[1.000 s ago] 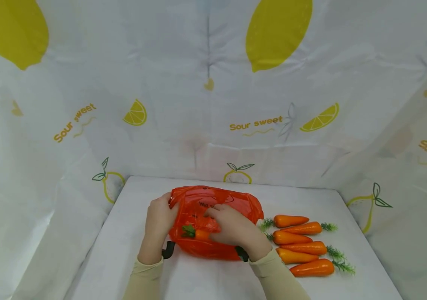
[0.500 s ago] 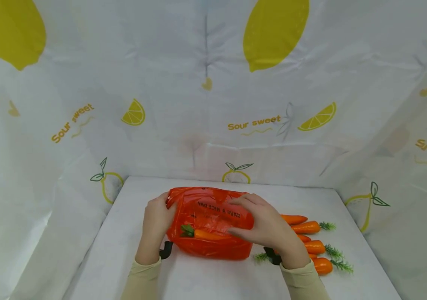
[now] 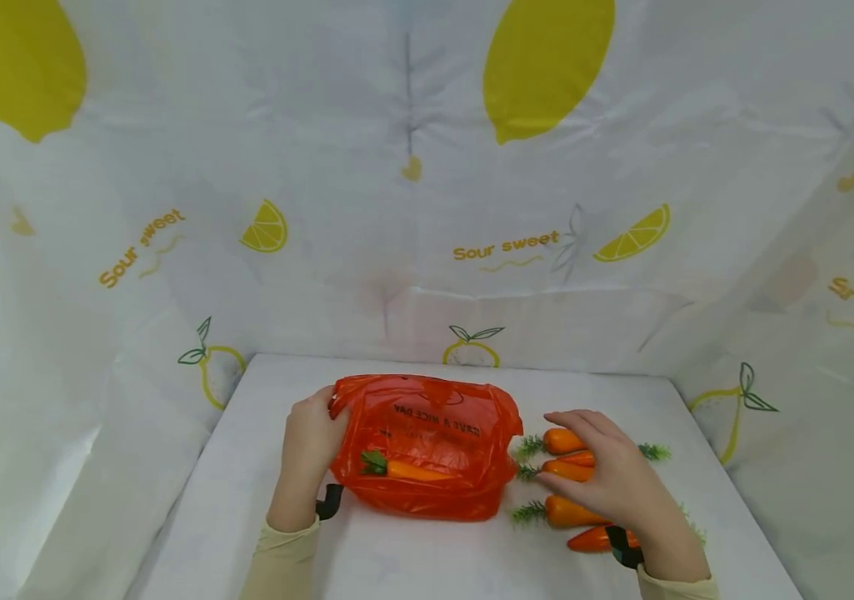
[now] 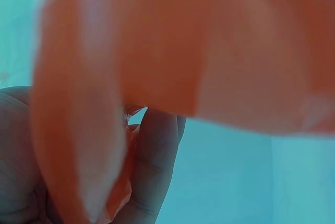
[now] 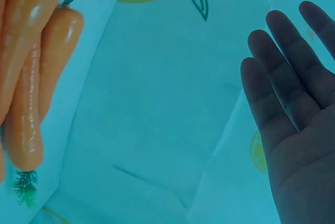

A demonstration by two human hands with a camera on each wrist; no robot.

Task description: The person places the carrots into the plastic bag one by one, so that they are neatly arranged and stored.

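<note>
A red plastic bag (image 3: 441, 425) with dark printed lettering lies on the white table, its mouth facing the person. Inside it rests one orange carrot (image 3: 415, 472) with a green top. My left hand (image 3: 312, 437) grips the bag's left edge; in the left wrist view the bag film (image 4: 162, 41) fills the top and passes between thumb and fingers. Over the carrots (image 3: 572, 511) on the right, my right hand (image 3: 610, 475) is held with fingers spread and nothing in it. The right wrist view shows its straight fingers (image 5: 277, 93) apart from the carrots (image 5: 26, 51).
Several carrots lie in a column to the right of the bag, green tops pointing left or right. A white cloth wall (image 3: 367, 250) with lemon prints stands behind and at both sides of the table (image 3: 412, 567).
My right hand has let go of the carrot inside the bag, come out, and moved right to above the loose carrots. My left hand keeps its grip on the bag.
</note>
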